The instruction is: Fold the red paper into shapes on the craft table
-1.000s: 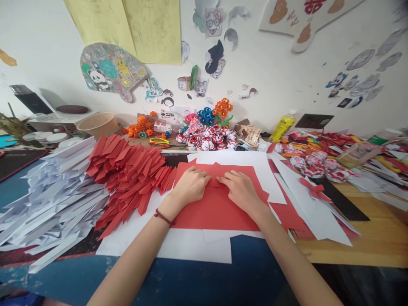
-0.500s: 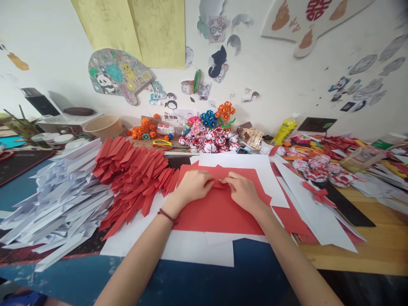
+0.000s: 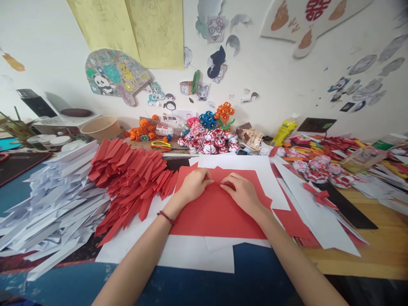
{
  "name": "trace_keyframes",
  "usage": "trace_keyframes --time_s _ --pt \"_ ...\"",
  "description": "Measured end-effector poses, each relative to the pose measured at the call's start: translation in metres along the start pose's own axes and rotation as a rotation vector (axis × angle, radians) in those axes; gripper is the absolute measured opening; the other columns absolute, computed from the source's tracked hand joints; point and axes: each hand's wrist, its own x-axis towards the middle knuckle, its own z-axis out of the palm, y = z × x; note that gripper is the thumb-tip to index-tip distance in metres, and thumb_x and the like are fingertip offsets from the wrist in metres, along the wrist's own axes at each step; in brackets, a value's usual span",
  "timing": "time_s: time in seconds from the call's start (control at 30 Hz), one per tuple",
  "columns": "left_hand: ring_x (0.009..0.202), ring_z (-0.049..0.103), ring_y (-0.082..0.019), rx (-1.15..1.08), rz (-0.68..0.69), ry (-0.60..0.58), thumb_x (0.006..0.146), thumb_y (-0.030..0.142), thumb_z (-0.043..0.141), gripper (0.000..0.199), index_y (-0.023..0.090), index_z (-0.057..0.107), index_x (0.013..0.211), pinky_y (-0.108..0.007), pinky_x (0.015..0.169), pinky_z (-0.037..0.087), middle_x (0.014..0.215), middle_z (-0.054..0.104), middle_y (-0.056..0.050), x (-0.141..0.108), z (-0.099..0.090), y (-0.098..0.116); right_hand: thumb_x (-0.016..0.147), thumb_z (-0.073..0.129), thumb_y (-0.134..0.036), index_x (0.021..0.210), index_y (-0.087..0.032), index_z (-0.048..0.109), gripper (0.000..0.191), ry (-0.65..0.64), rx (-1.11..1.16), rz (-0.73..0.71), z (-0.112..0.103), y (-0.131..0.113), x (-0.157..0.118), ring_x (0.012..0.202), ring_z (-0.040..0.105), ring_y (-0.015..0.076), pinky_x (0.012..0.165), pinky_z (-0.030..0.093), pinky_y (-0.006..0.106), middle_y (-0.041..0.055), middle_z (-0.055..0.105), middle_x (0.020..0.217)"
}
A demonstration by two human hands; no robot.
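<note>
A large red paper sheet (image 3: 216, 212) lies on white sheets in the middle. Over its upper part, my left hand (image 3: 195, 184) has its fingers curled and pressed together, the fingertips near a small red paper piece that barely stands out against the red sheet. My right hand (image 3: 240, 190) faces it from the right, thumb and forefinger pinched at the other side of that piece. A small gap separates the two hands. Whatever the fingers grip blends into the red beneath.
Left of the sheet are heaps of folded red strips (image 3: 127, 170) and folded white strips (image 3: 70, 199). Red-and-white paper balls (image 3: 216, 140) and yellow-handled scissors (image 3: 161, 145) lie behind. White sheets (image 3: 312, 204) and a yellow bottle (image 3: 285, 129) are on the right.
The small red piece between my hands, seen as a raised folded flap before, is now barely visible. My fingertips have shifted slightly, and the view has moved a little.
</note>
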Motion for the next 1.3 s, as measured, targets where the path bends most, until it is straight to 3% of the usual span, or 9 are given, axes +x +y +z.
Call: trace_keyframes --time_s 0.13,0.3,0.53,0.63,0.77,0.97,1.07,1.2,1.3 --pt "0.063 0.057 -0.012 -0.165 -0.001 -0.009 0.078 0.02 0.067 0.004 0.017 0.065 0.077 -0.022 0.061 0.04 0.069 0.066 0.001 0.0 -0.008 0.008 0.083 0.066 -0.019 0.072 -0.021 0.065 0.01 0.017 0.047 0.047 -0.002 0.0 0.001 0.07 0.057 0.016 0.063 0.04 0.028 0.0002 0.063 0.074" --pt "0.063 0.053 -0.011 -0.154 0.055 0.044 0.077 0.019 0.066 0.008 0.017 0.067 0.07 -0.023 0.061 0.039 0.07 0.067 0.0 -0.002 -0.015 0.014 0.08 0.067 -0.021 0.067 -0.02 0.065 0.014 0.053 0.189 0.063 -0.006 -0.004 0.003 0.067 0.057 0.0166 0.063 0.042 0.03 0.002 0.063 0.073" --pt "0.07 0.056 -0.012 -0.125 -0.037 0.353 0.088 0.034 0.056 0.018 0.019 0.065 0.092 -0.023 0.064 0.04 0.088 0.069 -0.002 -0.007 -0.024 0.017 0.081 0.066 -0.043 0.078 -0.02 0.07 0.023 0.18 0.476 0.254 -0.008 0.001 0.004 0.07 0.062 0.0211 0.067 0.048 0.034 0.0053 0.07 0.076" --pt "0.071 0.058 -0.014 -0.086 -0.056 0.262 0.089 0.042 0.054 0.027 0.019 0.066 0.085 -0.023 0.063 0.039 0.083 0.069 -0.002 -0.008 -0.02 0.018 0.079 0.068 -0.046 0.084 -0.018 0.069 0.028 0.145 0.706 0.34 -0.009 0.0 0.005 0.065 0.063 0.0203 0.061 0.048 0.032 0.006 0.07 0.073" --pt "0.074 0.058 -0.014 -0.149 0.052 0.08 0.087 0.044 0.058 0.027 0.019 0.069 0.09 -0.023 0.065 0.04 0.088 0.07 -0.002 -0.01 -0.007 0.026 0.079 0.069 -0.046 0.09 -0.016 0.067 0.032 0.029 0.936 0.357 -0.012 -0.007 0.006 0.065 0.065 0.019 0.058 0.047 0.029 0.007 0.071 0.074" --pt "0.067 0.052 -0.012 -0.234 0.072 0.076 0.086 0.032 0.059 0.019 0.016 0.066 0.081 -0.022 0.063 0.038 0.077 0.066 -0.001 -0.009 -0.005 0.031 0.081 0.067 -0.045 0.092 -0.015 0.067 0.033 -0.221 1.038 0.345 -0.014 -0.013 0.004 0.065 0.065 0.0168 0.058 0.046 0.028 0.0075 0.07 0.08" --pt "0.064 0.05 -0.011 -0.238 0.047 0.055 0.086 0.032 0.058 0.022 0.015 0.062 0.072 -0.022 0.061 0.037 0.07 0.062 0.001 -0.008 -0.015 0.026 0.081 0.068 -0.045 0.096 -0.015 0.067 0.034 -0.157 0.984 0.363 -0.014 -0.01 0.004 0.068 0.064 0.0163 0.06 0.047 0.028 0.0068 0.07 0.082" --pt "0.062 0.049 -0.011 -0.159 0.028 -0.109 0.083 0.035 0.06 0.025 0.015 0.059 0.067 -0.022 0.058 0.035 0.064 0.058 0.002 -0.01 -0.025 0.014 0.078 0.07 -0.045 0.093 -0.017 0.068 0.032 0.048 0.827 0.381 -0.013 0.0 0.005 0.071 0.063 0.017 0.066 0.049 0.029 0.0058 0.07 0.085" --pt "0.062 0.05 -0.012 -0.07 0.029 -0.155 0.08 0.034 0.063 0.024 0.015 0.06 0.066 -0.023 0.058 0.035 0.066 0.061 0.001 -0.01 -0.025 0.007 0.076 0.071 -0.043 0.08 -0.017 0.07 0.026 0.043 0.619 0.335 -0.012 0.007 0.004 0.075 0.065 0.0207 0.071 0.05 0.033 0.0067 0.072 0.082"
